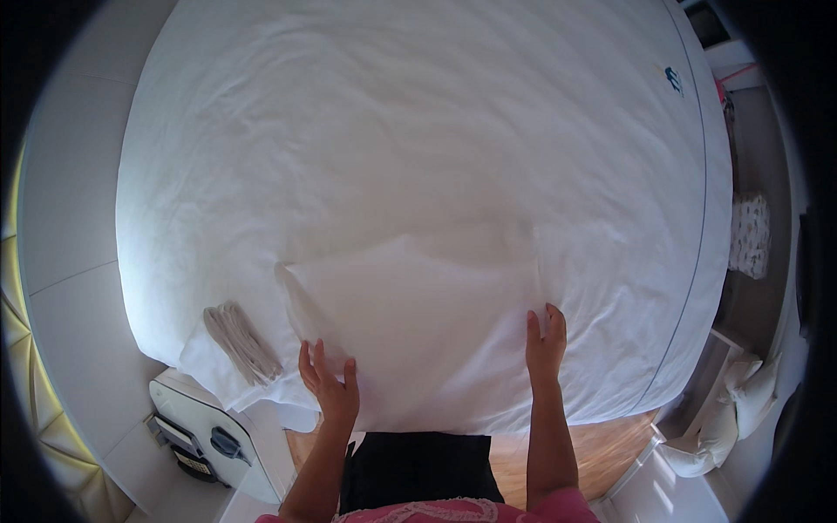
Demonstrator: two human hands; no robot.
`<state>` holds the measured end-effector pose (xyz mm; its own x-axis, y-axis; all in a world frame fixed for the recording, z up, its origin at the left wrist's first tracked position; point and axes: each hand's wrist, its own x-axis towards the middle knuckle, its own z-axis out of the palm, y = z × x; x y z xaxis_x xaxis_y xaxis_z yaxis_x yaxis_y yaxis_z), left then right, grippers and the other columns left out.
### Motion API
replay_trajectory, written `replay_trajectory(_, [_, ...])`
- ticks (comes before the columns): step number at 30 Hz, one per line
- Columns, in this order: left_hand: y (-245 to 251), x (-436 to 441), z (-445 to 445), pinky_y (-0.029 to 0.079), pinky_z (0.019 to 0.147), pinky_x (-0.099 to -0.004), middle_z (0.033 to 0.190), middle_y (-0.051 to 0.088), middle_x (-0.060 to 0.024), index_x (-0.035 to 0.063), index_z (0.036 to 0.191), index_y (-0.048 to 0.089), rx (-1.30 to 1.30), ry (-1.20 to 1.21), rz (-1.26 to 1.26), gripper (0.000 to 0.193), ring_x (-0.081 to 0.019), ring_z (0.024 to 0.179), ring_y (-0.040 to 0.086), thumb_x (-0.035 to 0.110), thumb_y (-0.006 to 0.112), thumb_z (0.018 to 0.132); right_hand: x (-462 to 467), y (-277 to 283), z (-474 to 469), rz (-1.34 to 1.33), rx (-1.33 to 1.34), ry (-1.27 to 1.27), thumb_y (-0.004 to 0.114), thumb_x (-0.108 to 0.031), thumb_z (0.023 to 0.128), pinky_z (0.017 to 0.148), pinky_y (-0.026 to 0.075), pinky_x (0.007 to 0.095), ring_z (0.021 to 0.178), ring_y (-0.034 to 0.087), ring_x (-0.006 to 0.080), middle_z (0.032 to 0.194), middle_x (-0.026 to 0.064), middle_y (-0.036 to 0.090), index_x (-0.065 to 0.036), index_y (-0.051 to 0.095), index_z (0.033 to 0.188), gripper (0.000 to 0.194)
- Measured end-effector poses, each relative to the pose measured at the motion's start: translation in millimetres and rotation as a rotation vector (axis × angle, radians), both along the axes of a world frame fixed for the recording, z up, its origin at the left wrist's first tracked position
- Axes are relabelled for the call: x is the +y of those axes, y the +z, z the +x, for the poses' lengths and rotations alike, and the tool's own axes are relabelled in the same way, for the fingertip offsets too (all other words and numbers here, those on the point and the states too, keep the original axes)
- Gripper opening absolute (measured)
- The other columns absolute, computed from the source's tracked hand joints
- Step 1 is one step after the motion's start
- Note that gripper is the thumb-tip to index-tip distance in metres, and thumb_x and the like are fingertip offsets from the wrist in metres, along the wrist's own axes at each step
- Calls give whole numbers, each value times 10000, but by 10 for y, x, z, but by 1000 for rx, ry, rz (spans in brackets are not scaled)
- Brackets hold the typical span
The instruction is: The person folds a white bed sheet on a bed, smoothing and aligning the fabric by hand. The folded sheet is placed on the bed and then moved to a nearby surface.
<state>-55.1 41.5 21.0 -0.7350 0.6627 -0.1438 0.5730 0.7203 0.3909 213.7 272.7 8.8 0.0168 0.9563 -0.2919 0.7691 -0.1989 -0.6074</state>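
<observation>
A piece of white fabric [418,307] lies over the near part of a bed that is covered with a white sheet [418,118]. My left hand [330,382] rests on the fabric's near left side, fingers spread. At its right edge is my right hand [546,340], thumb and fingers apart; whether it pinches the edge cannot be told. To the left of my left hand lies a folded bundle of greyish-white cloth [242,343], on the bed's near left corner.
A white bedside table [216,418] with a dark object [226,443] and a telephone [193,463] stands at the lower left. White pillows or cushions [719,425] lie at the lower right. A patterned folded item [750,235] is beyond the bed's right edge.
</observation>
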Motion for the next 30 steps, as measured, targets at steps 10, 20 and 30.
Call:
replay_trajectory(10, [-166,-825,-75,465,652,-287,835,524,-33,-24,1089,533,-325,591,181,325,-133,717,516,222,678,934,-473,236,579,-225,-101,-63,654,-302,924,782,484,388,852,616,290,971,135,662,-19,587,1059,320])
replay_trajectory(20, [-103,-1343,-19,467,796,-273,966,663,-25,-19,1159,635,-881,437,96,356,-89,871,555,293,586,994,-939,60,974,-205,74,-88,562,-282,991,688,438,307,680,502,180,745,55,540,-19,574,976,263])
replay_trajectory(30, [-141,-1438,-141,415,676,-226,843,594,63,25,1043,662,-930,368,94,330,-37,755,473,338,562,1009,-1001,-102,1180,-66,165,-160,617,-271,975,597,378,241,667,398,70,721,-29,478,2,575,918,282])
